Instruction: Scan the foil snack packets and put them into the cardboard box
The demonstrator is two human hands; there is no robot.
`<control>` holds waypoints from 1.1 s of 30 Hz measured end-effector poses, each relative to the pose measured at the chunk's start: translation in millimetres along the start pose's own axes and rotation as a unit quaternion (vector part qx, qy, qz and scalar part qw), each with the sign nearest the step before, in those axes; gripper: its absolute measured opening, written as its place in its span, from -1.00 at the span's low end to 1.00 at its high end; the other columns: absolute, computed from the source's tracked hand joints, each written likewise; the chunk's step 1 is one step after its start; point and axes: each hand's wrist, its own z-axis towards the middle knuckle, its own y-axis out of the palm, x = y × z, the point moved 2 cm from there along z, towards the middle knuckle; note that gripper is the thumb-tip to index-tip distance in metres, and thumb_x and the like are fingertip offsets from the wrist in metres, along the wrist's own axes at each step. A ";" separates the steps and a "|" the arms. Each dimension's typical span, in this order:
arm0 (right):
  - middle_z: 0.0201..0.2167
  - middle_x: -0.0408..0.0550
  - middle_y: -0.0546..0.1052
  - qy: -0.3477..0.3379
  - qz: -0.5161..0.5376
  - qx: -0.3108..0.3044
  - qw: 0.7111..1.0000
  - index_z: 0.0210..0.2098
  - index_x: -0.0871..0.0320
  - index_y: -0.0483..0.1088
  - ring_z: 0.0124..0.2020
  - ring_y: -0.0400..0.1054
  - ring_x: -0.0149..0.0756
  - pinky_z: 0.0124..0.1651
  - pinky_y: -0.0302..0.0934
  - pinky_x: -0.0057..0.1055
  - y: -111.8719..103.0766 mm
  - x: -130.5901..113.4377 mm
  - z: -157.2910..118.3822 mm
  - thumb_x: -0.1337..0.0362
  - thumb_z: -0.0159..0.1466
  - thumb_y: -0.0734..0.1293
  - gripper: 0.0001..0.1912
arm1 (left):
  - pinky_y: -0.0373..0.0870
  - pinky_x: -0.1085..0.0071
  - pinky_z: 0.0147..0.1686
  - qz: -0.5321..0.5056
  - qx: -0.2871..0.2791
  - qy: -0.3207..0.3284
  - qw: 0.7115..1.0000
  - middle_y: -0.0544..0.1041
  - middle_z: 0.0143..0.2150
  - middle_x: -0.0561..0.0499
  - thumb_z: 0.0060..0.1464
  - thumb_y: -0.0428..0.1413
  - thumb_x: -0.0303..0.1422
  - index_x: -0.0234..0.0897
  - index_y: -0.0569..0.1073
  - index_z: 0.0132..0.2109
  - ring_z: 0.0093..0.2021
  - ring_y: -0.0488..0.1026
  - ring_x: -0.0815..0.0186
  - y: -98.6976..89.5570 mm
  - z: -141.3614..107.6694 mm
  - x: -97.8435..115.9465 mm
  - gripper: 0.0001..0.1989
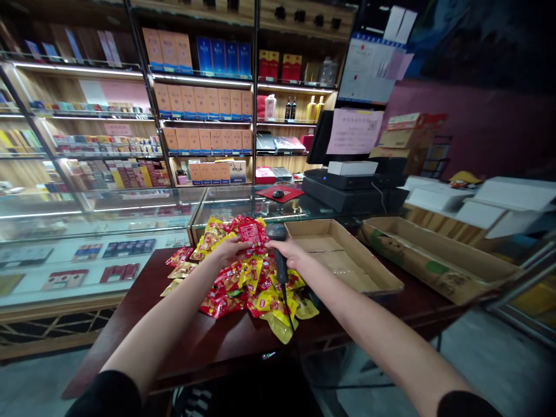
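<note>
My left hand (230, 250) holds a red snack packet (252, 234) up at the top of a heap of red and yellow snack packets (247, 284). My right hand (289, 253) is shut around the grip of a black handheld barcode scanner (278, 246), whose head points up beside the red packet. A black cable (289, 315) hangs from the scanner over the heap. The heap lies on a dark wooden table (195, 341), and a shallow cardboard tray (343, 255) stands just right of my right hand.
A longer cardboard box tray (434, 260) lies further right. Behind the table are a glass display counter (87, 217), a black point-of-sale terminal (351, 188) and a computer mouse (278, 194) on a red mat. Lit shelves (208, 104) of boxed goods stand behind.
</note>
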 end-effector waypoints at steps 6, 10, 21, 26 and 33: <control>-0.58 -0.11 0.48 -0.021 -0.082 -0.104 0.991 -0.42 0.22 0.37 -0.63 0.38 -0.36 -0.62 0.27 -0.48 14.2 1.8 -50.0 0.32 0.01 0.40 -0.84 | 0.46 0.48 -0.42 0.017 0.062 -0.009 0.998 0.52 -0.42 0.01 -0.39 0.41 -0.46 -0.35 0.40 -0.34 -0.43 0.49 0.37 -6.2 13.9 20.1 -0.58; -0.69 -0.19 0.40 -0.049 -0.123 -0.095 0.987 -0.52 0.20 0.34 -0.75 0.21 -0.48 -0.72 0.14 -0.54 23.3 20.5 -72.8 0.28 0.04 0.37 -0.86 | 0.47 0.47 -0.42 0.020 0.071 -0.007 0.997 0.49 -0.45 0.04 -0.39 0.40 -0.47 -0.34 0.37 -0.36 -0.45 0.47 0.40 -5.6 15.6 19.1 -0.59; -0.76 -0.22 0.32 -0.041 -0.100 -0.072 0.992 -0.56 0.15 0.32 -0.75 0.18 -0.44 -0.71 0.14 -0.49 33.1 53.9 -74.6 0.27 0.01 0.37 -0.86 | 0.43 0.49 -0.48 0.033 0.049 0.002 0.998 0.51 -0.45 0.05 -0.36 0.39 -0.49 -0.32 0.38 -0.41 -0.50 0.45 0.42 0.0 8.5 19.7 -0.65; -0.77 -0.22 0.32 -0.013 -0.107 -0.061 0.992 -0.57 0.16 0.31 -0.76 0.18 -0.44 -0.70 0.15 -0.49 32.9 63.0 -79.9 0.29 0.01 0.36 -0.87 | 0.40 0.49 -0.50 0.033 0.055 -0.014 0.998 0.49 -0.48 0.07 -0.44 0.41 -0.47 -0.33 0.39 -0.37 -0.52 0.43 0.42 4.3 4.3 8.5 -0.58; -0.82 -0.27 0.28 0.000 -0.094 -0.071 0.993 -0.51 0.15 0.29 -0.79 0.16 -0.45 -0.71 0.11 -0.51 26.4 81.2 -85.3 0.21 0.05 0.36 -0.82 | 0.42 0.48 -0.46 0.041 0.031 -0.027 0.998 0.53 -0.40 0.03 -0.47 0.42 -0.44 -0.34 0.41 -0.38 -0.44 0.46 0.39 4.6 -3.5 -6.2 -0.57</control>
